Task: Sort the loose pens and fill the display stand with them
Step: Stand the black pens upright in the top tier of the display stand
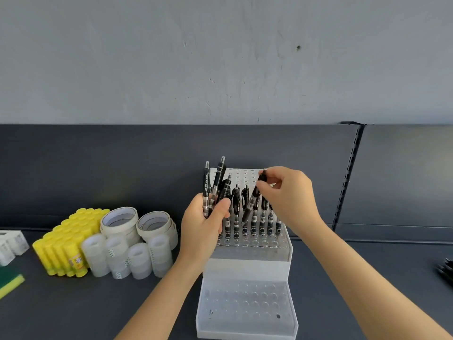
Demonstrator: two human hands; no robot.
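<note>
At the left edge of the frame lay small white boxes, cut off by the border, then a block of yellow glue sticks and stacked tape rolls on the dark surface.

Left of centre, the left hand was closed around a spare bundle of black pens, held upright with their clicker ends up, just beside the stand's left edge.

The clear display stand stood in the middle of the frame. A row of standing pens filled holes across its upper tier; the lower front tier held none.

The right hand pinched the top of one tilted pen between thumb and fingertips, its lower end down among the row.

To seat it well, the pen probably needed bringing upright over a free hole before being let down, so that it would not lean on its neighbours; the bundle was best kept clear of the row meanwhile.

The tip of the pinched pen and the hole it aimed at were hidden behind the other barrels. The left hand covered the stand's left holes. At the far right edge a dark heap, possibly more loose pens, was blurred and cropped.
</note>
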